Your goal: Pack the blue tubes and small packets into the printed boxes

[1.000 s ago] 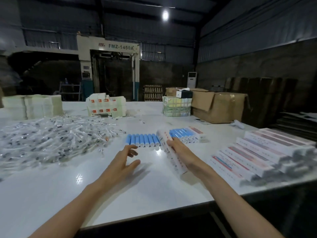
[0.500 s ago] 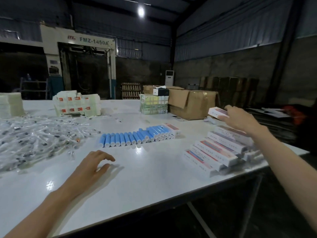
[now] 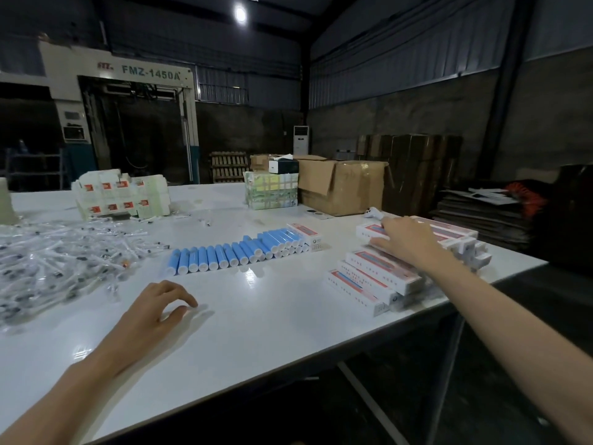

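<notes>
The white table carries everything. At its left a loose heap of small packets is spread, far too many to be counted. At its right edge the printed boxes are piled in overlapping tiers, long axes running across the view; at least six tops can be made out. Between the two, a slanting row of blue tubes is laid side by side, white caps toward the person, roughly sixteen with a few more resting on top; one single box touches its far right end.

The right hand is rested on the topmost boxes with fingers spread and nothing gripped. The left hand is set fingertips-down, loosely curled and empty, just short of the row's left end. It is judged the nearer hand for a tube, which lies ahead and slightly rightward.
</notes>
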### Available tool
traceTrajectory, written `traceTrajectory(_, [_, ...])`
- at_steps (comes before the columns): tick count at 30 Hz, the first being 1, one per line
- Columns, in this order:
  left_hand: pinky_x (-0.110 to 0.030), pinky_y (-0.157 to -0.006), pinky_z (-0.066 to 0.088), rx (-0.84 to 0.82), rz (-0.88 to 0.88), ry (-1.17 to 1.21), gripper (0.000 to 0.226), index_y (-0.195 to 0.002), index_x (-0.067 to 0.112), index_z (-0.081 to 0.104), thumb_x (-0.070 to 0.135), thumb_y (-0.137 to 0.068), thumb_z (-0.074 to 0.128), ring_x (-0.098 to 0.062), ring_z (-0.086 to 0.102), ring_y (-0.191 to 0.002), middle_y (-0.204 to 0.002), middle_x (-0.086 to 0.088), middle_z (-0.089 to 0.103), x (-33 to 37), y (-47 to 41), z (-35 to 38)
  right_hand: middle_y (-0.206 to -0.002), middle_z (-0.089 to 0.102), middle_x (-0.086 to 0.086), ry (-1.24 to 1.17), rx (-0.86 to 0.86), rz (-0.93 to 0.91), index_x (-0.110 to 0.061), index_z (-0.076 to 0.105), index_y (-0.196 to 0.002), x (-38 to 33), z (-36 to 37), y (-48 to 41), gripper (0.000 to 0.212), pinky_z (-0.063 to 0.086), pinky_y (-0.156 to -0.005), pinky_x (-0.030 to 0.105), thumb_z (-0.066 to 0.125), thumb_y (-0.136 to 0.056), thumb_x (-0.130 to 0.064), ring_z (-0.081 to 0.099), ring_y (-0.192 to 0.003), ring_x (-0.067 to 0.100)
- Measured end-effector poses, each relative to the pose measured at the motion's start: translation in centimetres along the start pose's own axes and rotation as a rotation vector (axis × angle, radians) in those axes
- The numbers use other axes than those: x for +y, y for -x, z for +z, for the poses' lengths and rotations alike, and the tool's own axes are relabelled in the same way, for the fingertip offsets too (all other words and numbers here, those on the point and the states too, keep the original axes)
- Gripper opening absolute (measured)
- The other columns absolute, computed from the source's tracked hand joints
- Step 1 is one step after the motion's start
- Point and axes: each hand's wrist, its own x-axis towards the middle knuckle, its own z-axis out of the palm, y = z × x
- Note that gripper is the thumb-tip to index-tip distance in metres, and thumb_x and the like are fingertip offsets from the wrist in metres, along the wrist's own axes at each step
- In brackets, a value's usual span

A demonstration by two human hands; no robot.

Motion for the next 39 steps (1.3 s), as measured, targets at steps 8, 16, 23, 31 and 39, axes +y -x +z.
traceTrajectory(8, [-0.032, -0.097, 0.042, -0.009, -0.008, 0.015, 0.030, -0.106, 0.038, 0.075, 0.009, -0.103, 0.069, 0.001, 0.048, -0.122, -0.119, 0.017, 0.063, 0.1, 0.5, -0.4, -0.133, 0.066, 0.003, 0.043, 0.003, -0.006, -0.023, 0.058, -0.131, -1.3, 2.6, 0.6, 0.050, 0.050, -0.102, 0.040, 0.052, -0.101, -0.062, 0.062, -0.120, 0.020])
traceTrajectory(16, [-0.026, -0.095, 0.043, -0.028, 0.022, -0.010, 0.030, -0.106, 0.043, 0.075, 0.013, -0.104, 0.069, 0.000, 0.047, -0.125, -0.122, 0.021, 0.060, -0.2, 0.4, -0.1, -0.152, 0.051, 0.005, 0.203, -0.049, 0.046, -0.025, 0.052, -0.143, -1.1, 4.3, 0.6, 0.054, 0.041, -0.114, 0.047, 0.042, -0.105, -0.062, 0.049, -0.139, 0.026])
traceTrajectory(23, [-0.030, -0.093, 0.049, -0.070, -0.078, -0.018, 0.020, -0.113, 0.045, 0.071, 0.028, -0.107, 0.064, 0.001, 0.055, -0.119, -0.119, 0.026, 0.065, -1.4, -0.3, -0.8, -0.141, 0.059, 0.006, 0.150, 0.130, -0.019, -0.020, 0.054, -0.137, -5.7, 3.6, -0.6, 0.045, 0.047, -0.107, 0.043, 0.046, -0.107, -0.051, 0.057, -0.129, 0.025])
traceTrajectory(31, [-0.036, -0.088, 0.057, -0.102, -0.267, -0.049, 0.015, -0.110, 0.042, 0.071, 0.030, -0.106, 0.062, 0.000, 0.066, -0.089, -0.098, 0.019, 0.073, -0.6, -0.2, -1.8, -0.074, 0.062, 0.005, -0.768, 0.043, -0.239, -0.012, 0.055, -0.078, -26.4, 2.5, -2.2, 0.027, 0.041, -0.062, 0.039, 0.050, -0.102, -0.023, 0.061, -0.078, 0.031])
traceTrajectory(39, [-0.030, -0.084, 0.055, -0.095, -0.363, -0.142, 0.014, -0.112, 0.036, 0.072, 0.030, -0.105, 0.062, -0.004, 0.068, -0.091, -0.095, 0.018, 0.074, -1.9, 3.8, -5.5, -0.062, 0.057, 0.003, -1.213, -0.201, -0.255, -0.010, 0.056, -0.071, -41.8, 6.5, 0.0, 0.038, 0.046, -0.066, 0.042, 0.056, -0.101, -0.033, 0.057, -0.068, 0.027])
